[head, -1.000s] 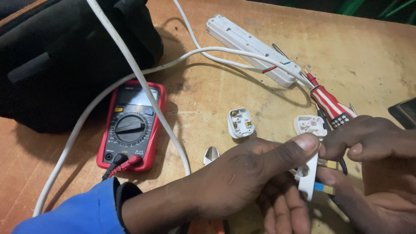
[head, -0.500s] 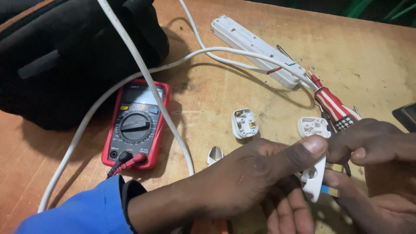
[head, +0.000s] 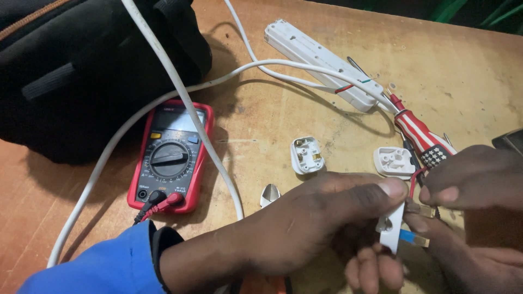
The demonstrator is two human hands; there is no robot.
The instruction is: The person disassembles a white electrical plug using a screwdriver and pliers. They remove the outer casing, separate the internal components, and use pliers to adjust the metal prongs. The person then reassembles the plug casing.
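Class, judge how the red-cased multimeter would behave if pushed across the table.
The multimeter lies flat and broad, so it would probably slide, not tip or roll. Its plugged-in probe leads may drag. It looks rigid.

We look down from our head, close over the wooden table (head: 468, 71), facing forward; our hands fill the lower right.

Black fabric bag (head: 81, 65) cut off by top + left edges. Right hand (head: 479, 218) runs off right edge; left hand (head: 305, 228) covers most of the small white plastic plug part (head: 391, 228), so grip detail can't be told. Dark flat object (head: 509, 140) at right edge: too little shown to ID. Blue sleeve (head: 103, 267) cut at bottom.
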